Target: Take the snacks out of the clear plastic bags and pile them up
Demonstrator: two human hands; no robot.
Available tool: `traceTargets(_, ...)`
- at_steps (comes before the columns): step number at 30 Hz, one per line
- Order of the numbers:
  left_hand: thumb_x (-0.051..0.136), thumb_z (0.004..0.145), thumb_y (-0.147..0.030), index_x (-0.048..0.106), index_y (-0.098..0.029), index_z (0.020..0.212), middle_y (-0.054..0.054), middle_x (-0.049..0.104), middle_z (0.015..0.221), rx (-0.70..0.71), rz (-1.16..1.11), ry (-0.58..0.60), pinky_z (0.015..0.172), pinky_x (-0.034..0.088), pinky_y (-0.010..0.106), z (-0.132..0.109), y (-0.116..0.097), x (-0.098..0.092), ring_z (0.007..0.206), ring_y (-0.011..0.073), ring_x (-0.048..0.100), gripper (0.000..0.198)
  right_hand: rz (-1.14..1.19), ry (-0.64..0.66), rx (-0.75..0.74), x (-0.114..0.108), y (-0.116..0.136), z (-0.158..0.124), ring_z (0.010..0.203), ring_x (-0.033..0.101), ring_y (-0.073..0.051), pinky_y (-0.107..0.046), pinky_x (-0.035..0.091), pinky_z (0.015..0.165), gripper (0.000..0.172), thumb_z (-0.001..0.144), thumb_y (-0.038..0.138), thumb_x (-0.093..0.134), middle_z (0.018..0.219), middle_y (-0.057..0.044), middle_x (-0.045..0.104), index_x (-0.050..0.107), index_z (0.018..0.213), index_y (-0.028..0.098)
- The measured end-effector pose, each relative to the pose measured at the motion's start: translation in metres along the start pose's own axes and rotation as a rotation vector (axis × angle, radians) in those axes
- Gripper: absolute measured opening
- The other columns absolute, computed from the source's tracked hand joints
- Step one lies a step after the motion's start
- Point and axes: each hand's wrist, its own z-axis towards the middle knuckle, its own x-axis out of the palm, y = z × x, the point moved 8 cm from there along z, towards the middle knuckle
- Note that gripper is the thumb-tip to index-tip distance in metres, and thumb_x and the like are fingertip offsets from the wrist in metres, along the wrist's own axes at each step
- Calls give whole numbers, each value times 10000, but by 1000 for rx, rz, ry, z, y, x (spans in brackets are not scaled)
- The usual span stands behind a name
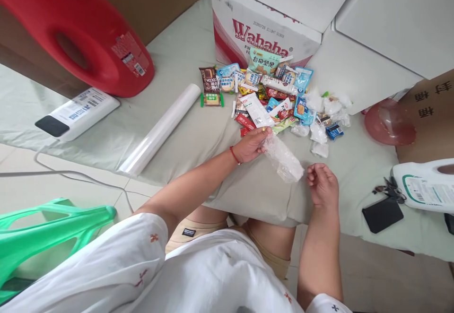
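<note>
My left hand (pixel 252 144) is closed on one end of a crumpled piece of clear plastic film (pixel 284 160), which hangs above the cloth toward the right. Just past the film's other end is my right hand (pixel 323 184), fingers curled together; whether it pinches anything I cannot make out. Behind my left hand lies a pile of packaged snacks (pixel 257 109) in many colours. Several small bundles in clear film (pixel 318 133) are heaped at the pile's right side. A roll of clear plastic film (pixel 161 128) rests on the cloth to the left.
A Wahaha carton (pixel 262 29) stands behind the snacks. At the left are a red jug (pixel 106 43) and a white device (pixel 78 114) with a cable. To the right sit a reddish bowl (pixel 390 124), a white bottle (pixel 425 187), keys (pixel 388 189) and a black wallet-like item (pixel 383 214).
</note>
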Motion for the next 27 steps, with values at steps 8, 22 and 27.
traceTargets(8,917,686,-567,532,-173,742,-80,463,591,-17,-8,58,400,233,189,-2,8,7,452,34,381,554,-662,149,-682,83,43,-32,1163,591,-274,-461,505,1011,344,838,474,798,1201,-94,676,740,1122,290)
traceTargets(22,885,687,-573,589,-150,615,-39,517,595,109,554,154,588,333,229,-5,6,19,608,85,441,521,-194,-186,-255,55,16,-5,631,539,-115,-243,456,618,284,798,482,798,745,38,648,727,903,228)
traceTargets(27,876,703,-614,618,-145,686,-18,575,616,-8,287,236,510,298,231,-6,6,19,535,70,459,536,144,-77,12,18,6,9,620,543,-94,-217,468,571,425,608,463,937,737,51,631,666,827,219)
